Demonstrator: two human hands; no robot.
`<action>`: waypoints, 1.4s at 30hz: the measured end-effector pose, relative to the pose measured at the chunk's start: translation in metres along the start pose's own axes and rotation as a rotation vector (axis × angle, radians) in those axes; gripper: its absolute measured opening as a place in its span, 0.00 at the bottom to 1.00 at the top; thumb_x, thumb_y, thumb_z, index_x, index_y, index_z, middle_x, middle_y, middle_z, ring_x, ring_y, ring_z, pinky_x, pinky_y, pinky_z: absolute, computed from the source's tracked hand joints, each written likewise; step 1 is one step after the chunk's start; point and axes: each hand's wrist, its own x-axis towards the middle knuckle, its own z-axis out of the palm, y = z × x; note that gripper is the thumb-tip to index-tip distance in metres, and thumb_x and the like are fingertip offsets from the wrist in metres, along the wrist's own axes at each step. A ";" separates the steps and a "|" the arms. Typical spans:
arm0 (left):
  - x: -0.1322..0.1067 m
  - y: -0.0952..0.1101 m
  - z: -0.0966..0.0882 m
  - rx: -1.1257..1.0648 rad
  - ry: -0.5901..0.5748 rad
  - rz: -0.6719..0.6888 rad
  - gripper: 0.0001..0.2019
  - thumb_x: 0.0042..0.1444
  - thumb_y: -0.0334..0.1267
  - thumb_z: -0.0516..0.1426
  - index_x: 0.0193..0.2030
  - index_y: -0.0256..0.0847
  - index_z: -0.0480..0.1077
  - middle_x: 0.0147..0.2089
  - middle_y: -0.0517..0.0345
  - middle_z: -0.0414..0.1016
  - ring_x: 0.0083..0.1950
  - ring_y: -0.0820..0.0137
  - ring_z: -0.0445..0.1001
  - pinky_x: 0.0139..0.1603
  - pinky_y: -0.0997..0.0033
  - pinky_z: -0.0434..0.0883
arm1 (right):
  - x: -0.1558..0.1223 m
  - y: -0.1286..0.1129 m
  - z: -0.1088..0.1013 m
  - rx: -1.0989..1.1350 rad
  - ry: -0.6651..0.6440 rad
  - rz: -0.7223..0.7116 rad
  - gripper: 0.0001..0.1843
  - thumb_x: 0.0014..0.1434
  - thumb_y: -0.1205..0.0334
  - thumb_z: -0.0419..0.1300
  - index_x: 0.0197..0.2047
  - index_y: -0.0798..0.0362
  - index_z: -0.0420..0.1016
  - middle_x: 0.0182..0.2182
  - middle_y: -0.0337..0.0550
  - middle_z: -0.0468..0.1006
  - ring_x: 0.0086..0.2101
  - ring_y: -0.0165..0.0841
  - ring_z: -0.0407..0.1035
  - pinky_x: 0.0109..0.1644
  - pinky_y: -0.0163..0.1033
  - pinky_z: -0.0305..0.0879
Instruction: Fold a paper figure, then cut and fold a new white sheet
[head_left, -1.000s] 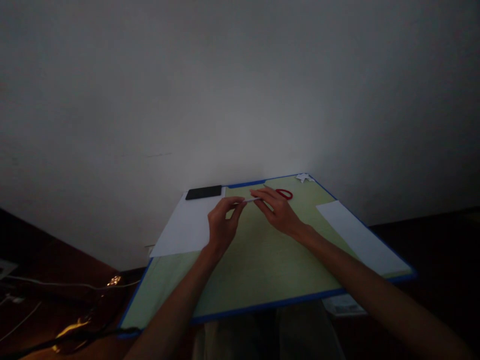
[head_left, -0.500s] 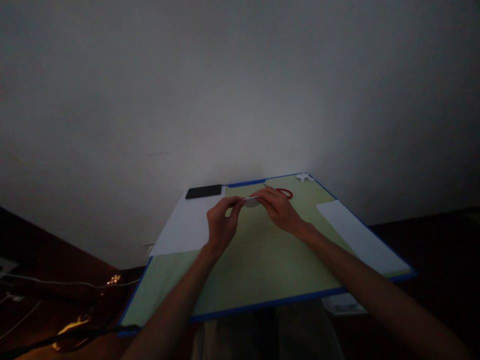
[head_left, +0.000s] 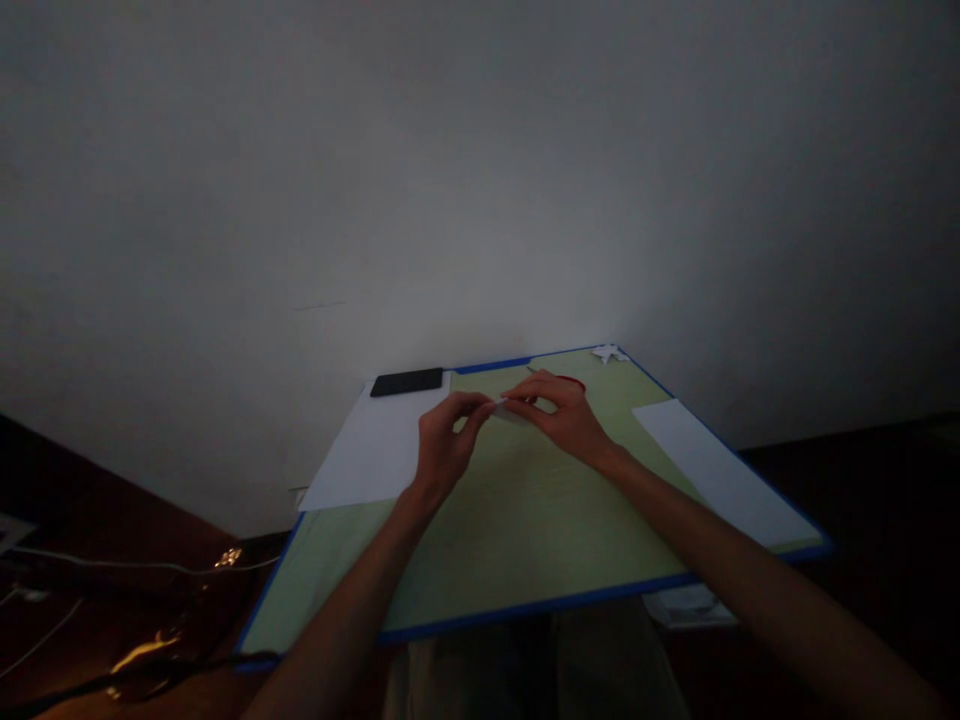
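Between my two hands, above the far middle of the green tabletop, is a small piece of white paper. My left hand pinches its left end between thumb and fingertips. My right hand is closed on the other end, the thumb below and the fingers on top. Most of the paper is hidden behind the fingertips. Just behind my right hand lies a pair of scissors with a red handle, largely covered by that hand.
The green table has a blue edge and stands against a grey wall. A white sheet lies at left with a black phone-like slab on it. Another white sheet lies at right. White paper scraps sit in the far right corner.
My right hand has shifted slightly, its fingers more arched and nearer the left fingertips. Less of the paper shows between the hands, and more of the red handle is covered.
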 end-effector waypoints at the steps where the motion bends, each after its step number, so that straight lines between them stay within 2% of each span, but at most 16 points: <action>1: 0.000 0.001 0.000 0.005 -0.004 0.014 0.06 0.61 0.40 0.63 0.37 0.40 0.77 0.36 0.55 0.82 0.36 0.69 0.80 0.42 0.68 0.78 | 0.000 -0.001 0.000 0.003 0.003 0.008 0.04 0.62 0.59 0.67 0.41 0.45 0.84 0.34 0.40 0.83 0.36 0.34 0.74 0.43 0.42 0.68; 7: 0.001 0.001 0.000 0.062 -0.022 0.075 0.04 0.62 0.37 0.62 0.37 0.40 0.77 0.36 0.55 0.82 0.36 0.69 0.79 0.41 0.69 0.76 | 0.002 -0.005 -0.002 0.025 0.009 0.026 0.03 0.61 0.60 0.68 0.39 0.47 0.83 0.33 0.39 0.82 0.34 0.32 0.73 0.39 0.39 0.67; 12: -0.002 -0.002 0.002 0.117 -0.045 0.108 0.02 0.62 0.33 0.61 0.37 0.39 0.75 0.35 0.56 0.80 0.35 0.70 0.78 0.40 0.70 0.74 | 0.001 -0.005 -0.003 -0.003 -0.027 0.001 0.03 0.63 0.61 0.66 0.38 0.47 0.82 0.33 0.39 0.81 0.36 0.33 0.73 0.41 0.41 0.67; 16: -0.002 -0.003 0.004 0.191 -0.050 0.160 0.02 0.63 0.31 0.59 0.38 0.39 0.72 0.34 0.57 0.77 0.37 0.69 0.76 0.40 0.70 0.72 | 0.000 -0.003 -0.003 -0.050 0.001 -0.033 0.03 0.63 0.62 0.65 0.36 0.49 0.80 0.31 0.38 0.80 0.35 0.33 0.72 0.42 0.41 0.66; 21: -0.002 -0.007 0.004 0.223 -0.092 0.192 0.03 0.66 0.33 0.56 0.39 0.40 0.70 0.36 0.55 0.77 0.39 0.68 0.76 0.42 0.68 0.71 | -0.001 -0.001 -0.001 -0.050 0.000 0.036 0.04 0.63 0.63 0.64 0.35 0.51 0.77 0.30 0.38 0.76 0.32 0.31 0.70 0.39 0.38 0.65; 26: -0.002 -0.009 0.003 0.178 -0.103 0.083 0.04 0.65 0.37 0.57 0.39 0.40 0.71 0.36 0.55 0.79 0.38 0.67 0.77 0.40 0.68 0.72 | -0.003 0.000 0.004 -0.003 -0.051 0.129 0.06 0.64 0.61 0.62 0.35 0.51 0.75 0.30 0.38 0.76 0.32 0.31 0.70 0.39 0.38 0.66; 30: -0.002 -0.005 0.001 0.074 -0.068 -0.038 0.08 0.64 0.42 0.59 0.40 0.40 0.74 0.36 0.54 0.81 0.37 0.68 0.78 0.40 0.69 0.74 | -0.005 0.001 0.007 0.077 -0.018 0.200 0.07 0.65 0.58 0.62 0.37 0.51 0.74 0.33 0.40 0.76 0.34 0.33 0.71 0.41 0.40 0.68; 35: -0.002 -0.004 0.003 -0.133 -0.094 -0.192 0.14 0.55 0.50 0.66 0.37 0.40 0.77 0.35 0.55 0.81 0.36 0.67 0.79 0.39 0.68 0.76 | -0.006 0.003 0.008 0.176 -0.003 0.232 0.07 0.63 0.56 0.64 0.37 0.51 0.75 0.33 0.40 0.76 0.34 0.33 0.72 0.41 0.40 0.69; 42: 0.000 -0.001 0.004 -0.319 -0.082 -0.313 0.12 0.54 0.47 0.66 0.34 0.38 0.79 0.31 0.56 0.80 0.32 0.69 0.76 0.36 0.70 0.75 | -0.004 0.004 0.005 0.216 0.038 0.322 0.11 0.62 0.52 0.64 0.37 0.52 0.76 0.34 0.41 0.78 0.36 0.34 0.73 0.42 0.40 0.69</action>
